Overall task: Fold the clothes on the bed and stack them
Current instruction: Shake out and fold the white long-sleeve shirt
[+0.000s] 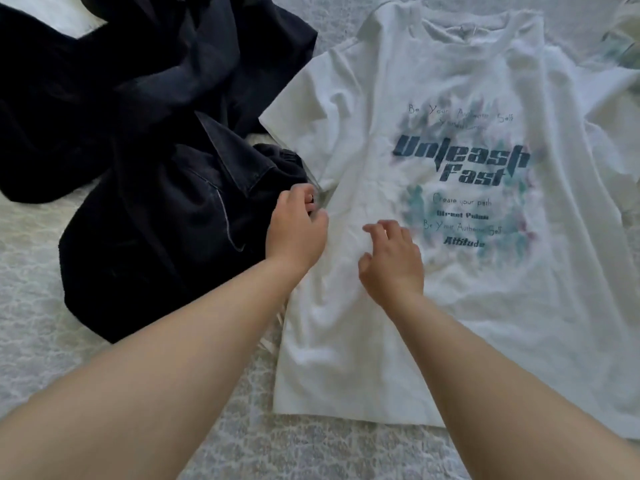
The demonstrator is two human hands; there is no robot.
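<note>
Two bare forearms reach forward over a bed (41, 341) with a pale patterned cover. All places here are given from the white T-shirt (433, 306).

The T-shirt lies flat and face up, hem nearest the person, collar farthest; its long axis runs away from the viewer, tilted a little rightward. Dark printed lettering sits on its chest.

The right hand (393, 259) rests on the shirt's lower front, just left of the print, fingers loosely curled with their tips on the cloth; its grip holds nothing.

The left hand (298, 226) is at the shirt's left side edge, below the left sleeve, fingers curled as if pinching that edge. Blur hides whether cloth is truly caught. This hand is nearer the edge, so a fold across the shirt would likely start there.

Left of the shirt, and touching it, lies a crumpled heap of dark clothes (156, 168), unfolded.

Count: one white T-shirt, one dark heap whose number of garments I cannot tell, two hands.
</note>
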